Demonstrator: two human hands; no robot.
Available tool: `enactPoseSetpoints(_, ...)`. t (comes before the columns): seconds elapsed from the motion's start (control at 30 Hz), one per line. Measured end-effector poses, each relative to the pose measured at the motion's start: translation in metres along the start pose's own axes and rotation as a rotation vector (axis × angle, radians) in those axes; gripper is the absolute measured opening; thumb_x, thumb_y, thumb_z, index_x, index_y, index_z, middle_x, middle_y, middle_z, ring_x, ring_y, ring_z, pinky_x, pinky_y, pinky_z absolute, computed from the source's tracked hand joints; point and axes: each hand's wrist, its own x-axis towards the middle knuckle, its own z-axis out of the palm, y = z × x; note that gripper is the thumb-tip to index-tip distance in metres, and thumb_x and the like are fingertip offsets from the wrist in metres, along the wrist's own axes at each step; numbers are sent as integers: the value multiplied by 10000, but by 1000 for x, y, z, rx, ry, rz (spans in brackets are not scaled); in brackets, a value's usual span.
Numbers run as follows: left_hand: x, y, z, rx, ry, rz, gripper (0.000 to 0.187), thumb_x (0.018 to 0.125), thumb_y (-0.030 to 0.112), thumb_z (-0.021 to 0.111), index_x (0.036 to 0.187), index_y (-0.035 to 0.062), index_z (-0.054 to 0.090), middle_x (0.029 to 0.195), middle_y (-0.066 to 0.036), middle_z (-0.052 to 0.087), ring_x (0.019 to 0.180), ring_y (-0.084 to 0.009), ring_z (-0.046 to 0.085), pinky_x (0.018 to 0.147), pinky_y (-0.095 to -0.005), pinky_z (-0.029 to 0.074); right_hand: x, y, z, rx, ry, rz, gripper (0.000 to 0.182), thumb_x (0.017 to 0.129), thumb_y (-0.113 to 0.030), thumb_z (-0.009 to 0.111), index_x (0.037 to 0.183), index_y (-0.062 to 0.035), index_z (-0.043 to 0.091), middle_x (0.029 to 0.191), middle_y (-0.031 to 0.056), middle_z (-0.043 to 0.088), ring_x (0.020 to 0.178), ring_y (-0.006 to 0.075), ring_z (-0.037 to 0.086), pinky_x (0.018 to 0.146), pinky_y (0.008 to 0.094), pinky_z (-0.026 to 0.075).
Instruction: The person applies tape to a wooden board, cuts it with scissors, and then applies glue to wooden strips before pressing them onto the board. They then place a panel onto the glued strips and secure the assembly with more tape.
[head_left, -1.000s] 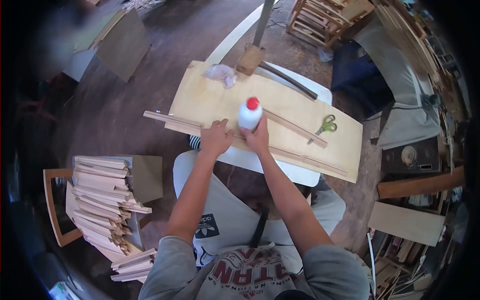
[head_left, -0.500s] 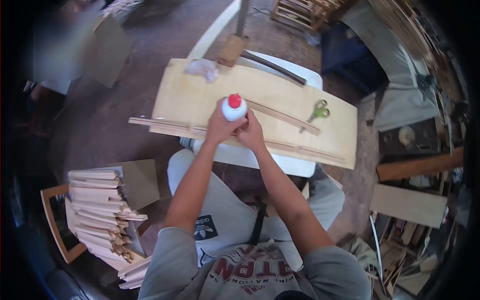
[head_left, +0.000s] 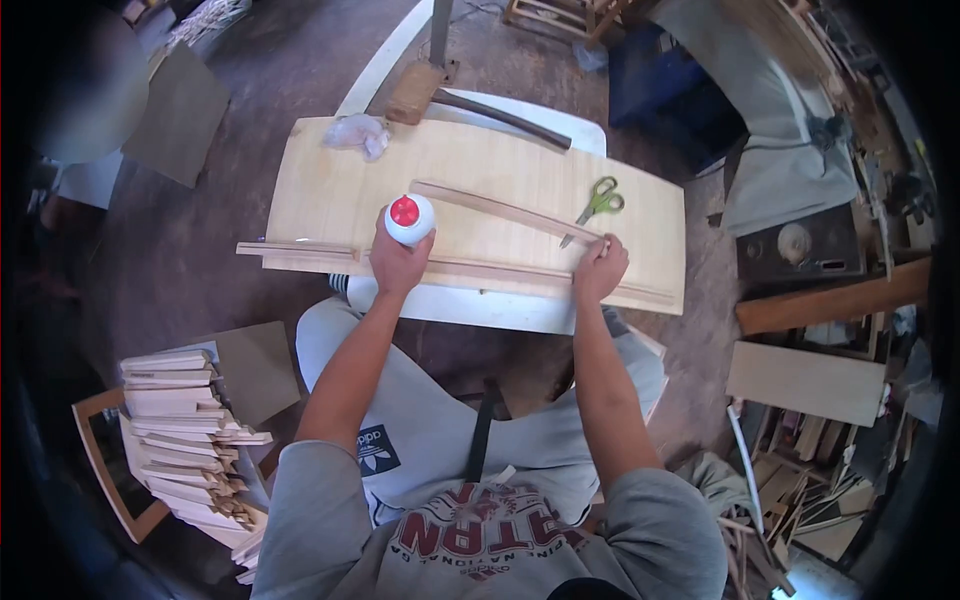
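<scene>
My left hand (head_left: 400,262) is wrapped round a white squeeze bottle (head_left: 410,225) with a red cap, held upright over the board's left part. My right hand (head_left: 601,268) has its fingers closed on the right end of a thin wooden strip (head_left: 500,208). That strip lies slanting across the pale wooden board (head_left: 340,190). A longer grooved strip (head_left: 480,267) runs along the board's near edge, passing below both hands. Just beyond my right hand lie green-handled scissors (head_left: 604,198), blades pointing towards the strip.
A mallet (head_left: 413,92) and a crumpled plastic bag (head_left: 358,135) are on the board's far side. The board rests on a white table (head_left: 500,308). Stacked wooden pieces (head_left: 180,430) stand at lower left. Wood scraps (head_left: 800,470) and a dark box (head_left: 790,245) are at right.
My right hand has left the bottle and moved right to the end of the strip. My left hand keeps the bottle. The whole view has shifted slightly.
</scene>
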Motion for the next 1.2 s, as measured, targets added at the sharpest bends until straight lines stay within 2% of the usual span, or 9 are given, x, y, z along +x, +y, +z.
enactPoseSetpoints(0.17,-11,-6,9,-104,48,-6,773,744,228,868,1361,0,462,1157,-186,654,1075,-328,664,896,-424,530,3,-8,-11,0,-6,-40,279,967,-163,554,1220,-62,613,1161,178,615,1093,386,555,947,490,431)
enactPoseSetpoints(0.3,-16,-7,27,-238,-82,49,750,747,217,880,1328,-21,469,1186,-178,648,1075,-304,663,898,-395,527,3,-7,-10,-7,12,-85,284,958,-152,559,1222,-59,608,1174,178,614,1093,390,554,942,495,435)
enactPoseSetpoints(0.4,-26,17,33,-302,-187,-6,496,811,125,830,1218,-28,591,1134,-130,683,1053,-219,676,922,-355,528,2,-5,-8,-19,24,-124,292,944,-141,568,1224,-70,609,1177,174,611,1095,385,554,940,495,435)
enactPoseSetpoints(0.43,-30,13,39,-367,-225,-88,781,747,261,889,1340,-2,454,1217,-165,654,1072,-272,676,912,-388,530,2,-5,-9,-25,1,-116,292,942,-136,570,1225,-72,607,1179,168,606,1102,379,552,948,494,431)
enactPoseSetpoints(0.57,-31,49,18,-195,-330,-110,919,731,323,890,1426,42,358,1244,-165,647,1115,-279,671,936,-407,534,5,-6,-8,-20,-23,-114,292,936,-120,573,1223,-78,604,1186,153,597,1114,367,546,967,490,421)
enactPoseSetpoints(0.7,-36,71,4,67,-457,59,901,740,342,874,1432,75,363,1263,-184,640,1134,-343,660,951,-419,531,2,-7,-12,-14,-26,-87,301,933,-111,569,1230,-78,602,1190,153,596,1111,371,546,971,488,420)
enactPoseSetpoints(0.83,-40,74,11,237,-441,24,898,743,358,859,1434,82,355,1223,-213,652,1113,-389,663,917,-462,542,4,2,-12,116,-7,-23,285,925,-104,564,1201,-63,627,1193,165,595,1111,371,545,981,476,420)
enactPoseSetpoints(1.0,-47,63,16,183,-389,56,894,729,364,862,1425,82,375,1183,-203,676,1078,-383,681,895,-467,553,37,20,3,222,-57,53,276,913,-94,559,1164,-73,672,1165,159,628,1060,357,589,952,456,462)
enactPoseSetpoints(1.2,-45,65,13,194,-382,46,876,712,342,871,1406,72,410,1189,-207,671,1080,-386,677,904,-460,552,123,20,12,-188,-360,-403,398,845,-55,607,1209,-190,695,1136,82,665,977,314,652,864,452,536)
